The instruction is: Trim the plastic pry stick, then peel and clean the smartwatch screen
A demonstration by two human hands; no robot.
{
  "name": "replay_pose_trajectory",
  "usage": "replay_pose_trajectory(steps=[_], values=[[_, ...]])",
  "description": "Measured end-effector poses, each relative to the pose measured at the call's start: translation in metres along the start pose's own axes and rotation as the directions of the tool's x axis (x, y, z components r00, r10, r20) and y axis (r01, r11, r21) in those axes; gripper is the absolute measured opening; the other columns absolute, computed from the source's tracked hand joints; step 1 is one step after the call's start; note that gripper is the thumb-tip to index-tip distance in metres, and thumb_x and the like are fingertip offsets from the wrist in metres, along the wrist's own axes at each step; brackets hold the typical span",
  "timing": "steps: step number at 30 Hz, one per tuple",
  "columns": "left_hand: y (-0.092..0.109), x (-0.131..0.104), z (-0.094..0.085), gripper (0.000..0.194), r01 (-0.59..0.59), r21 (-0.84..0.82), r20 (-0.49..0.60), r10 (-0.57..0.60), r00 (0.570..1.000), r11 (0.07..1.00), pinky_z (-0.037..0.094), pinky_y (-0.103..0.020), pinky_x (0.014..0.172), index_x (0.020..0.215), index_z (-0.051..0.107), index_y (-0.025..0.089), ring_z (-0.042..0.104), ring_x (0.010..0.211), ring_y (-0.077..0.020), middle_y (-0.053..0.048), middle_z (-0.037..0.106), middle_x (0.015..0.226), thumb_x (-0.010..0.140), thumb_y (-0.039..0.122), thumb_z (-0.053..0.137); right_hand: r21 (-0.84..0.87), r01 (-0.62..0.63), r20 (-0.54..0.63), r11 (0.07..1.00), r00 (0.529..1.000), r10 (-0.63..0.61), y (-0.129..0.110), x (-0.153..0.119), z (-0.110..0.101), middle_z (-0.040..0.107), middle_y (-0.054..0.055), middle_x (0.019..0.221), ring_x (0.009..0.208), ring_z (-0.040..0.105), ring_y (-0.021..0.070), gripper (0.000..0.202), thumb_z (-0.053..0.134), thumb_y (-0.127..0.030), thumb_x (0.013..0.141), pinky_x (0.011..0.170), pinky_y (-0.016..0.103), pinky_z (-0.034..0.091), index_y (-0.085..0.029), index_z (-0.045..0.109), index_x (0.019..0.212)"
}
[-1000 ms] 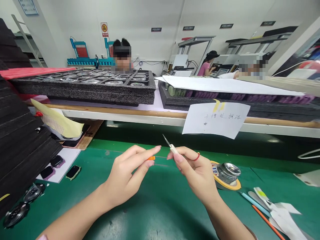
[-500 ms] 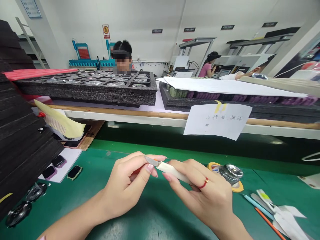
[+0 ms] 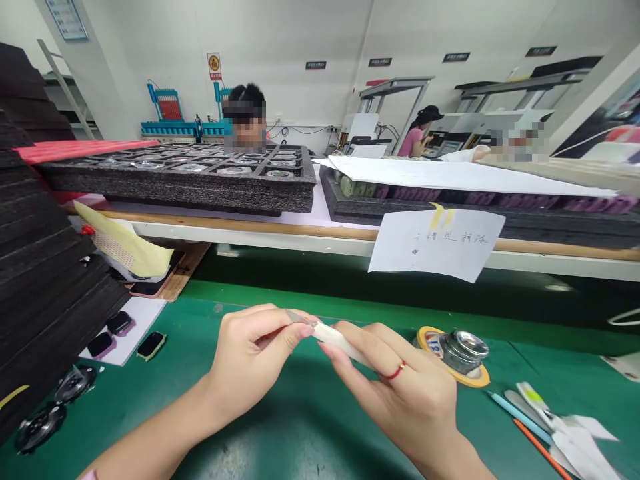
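Centre of frame, low: both hands meet over the green surface (image 3: 310, 427). Right hand (image 3: 405, 393) holds a small white-handled knife (image 3: 336, 338), fingers wrapped and pressed along the handle; a red ring sits on 1 finger. The thin grey blade points left, into the left hand (image 3: 247, 357). Left fingers (image 3: 293, 333) are pinched together around the blade tip; whatever small piece they hold there is hidden, cannot tell.

Judged state of the work: blade and left fingertips are in contact, so the fine work at the tip looks under way, not finished. Nothing is set down in front of the hands.

Right of the hands: a tape roll (image 3: 453, 363) with a small glass jar (image 3: 463, 348) on it. Lower right: pencils (image 3: 520, 417). Left side: stacked black foam trays (image 3: 45, 267), 3 small dark watch cases (image 3: 150, 345) on and beside a white sheet.
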State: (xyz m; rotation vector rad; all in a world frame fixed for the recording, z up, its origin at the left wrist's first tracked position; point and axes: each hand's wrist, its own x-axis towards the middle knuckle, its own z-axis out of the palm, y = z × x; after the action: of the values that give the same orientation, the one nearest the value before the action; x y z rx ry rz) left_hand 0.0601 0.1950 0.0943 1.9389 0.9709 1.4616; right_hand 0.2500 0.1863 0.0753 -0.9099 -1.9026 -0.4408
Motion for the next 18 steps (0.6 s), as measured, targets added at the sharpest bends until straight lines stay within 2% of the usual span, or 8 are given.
replay_pose_trajectory(steps=[3,7,12,14,18], values=[[-0.003,0.001,0.0,0.02,0.028,0.003,-0.011,-0.028,1.0,1.0,0.046,-0.013,0.059,0.074,0.076,0.022,0.066,0.067,-0.007,0.005,0.075,0.077,0.092,0.017,0.067,0.002,0.004,-0.002,1.0,1.0,-0.004,0.002,-0.001,0.004,0.065,-0.001,0.065,0.047,0.052,0.0073,0.007,0.064,-0.023,0.098,0.048,0.022,0.038,-0.016,0.064,0.098],[-0.011,0.002,0.002,0.023,0.125,-0.013,-0.004,-0.125,0.992,0.992,0.041,-0.017,0.056,0.071,0.076,0.021,0.058,0.061,-0.0085,0.004,0.069,0.067,0.092,0.025,0.067,0.02,-0.011,-0.001,1.0,1.0,0.011,0.005,-0.004,0.011,0.063,-0.002,0.064,0.046,0.05,0.0076,0.008,0.064,-0.022,0.097,0.047,0.021,0.037,-0.015,0.065,0.099],[-0.028,0.004,0.007,0.02,0.268,-0.063,-0.001,-0.268,0.963,0.961,0.04,-0.02,0.057,0.078,0.079,0.022,0.056,0.061,-0.0102,0.002,0.072,0.072,0.09,0.035,0.069,0.011,-0.061,0.021,0.998,0.998,0.061,0.01,-0.007,0.021,0.061,0.0,0.063,0.046,0.051,0.0086,0.017,0.06,-0.027,0.099,0.047,0.021,0.04,-0.013,0.069,0.095],[-0.033,0.006,0.008,0.021,0.31,-0.068,-0.007,-0.311,0.95,0.948,0.039,-0.02,0.057,0.08,0.08,0.022,0.055,0.061,-0.0109,0.0,0.072,0.071,0.089,0.037,0.069,0.045,-0.149,0.049,0.988,0.988,0.147,0.014,-0.006,0.024,0.063,0.0,0.065,0.048,0.055,0.0098,0.021,0.059,-0.03,0.099,0.048,0.022,0.042,-0.014,0.071,0.094],[-0.032,0.01,0.007,0.025,0.306,-0.085,0.05,-0.302,0.952,0.948,0.04,-0.019,0.057,0.092,0.081,0.023,0.053,0.059,-0.0104,0.001,0.067,0.065,0.093,0.04,0.062,0.197,-0.38,0.138,0.904,0.924,0.358,0.027,0.0,0.026,0.07,0.001,0.069,0.054,0.062,0.0123,0.021,0.061,-0.034,0.097,0.051,0.021,0.047,-0.018,0.073,0.088]])
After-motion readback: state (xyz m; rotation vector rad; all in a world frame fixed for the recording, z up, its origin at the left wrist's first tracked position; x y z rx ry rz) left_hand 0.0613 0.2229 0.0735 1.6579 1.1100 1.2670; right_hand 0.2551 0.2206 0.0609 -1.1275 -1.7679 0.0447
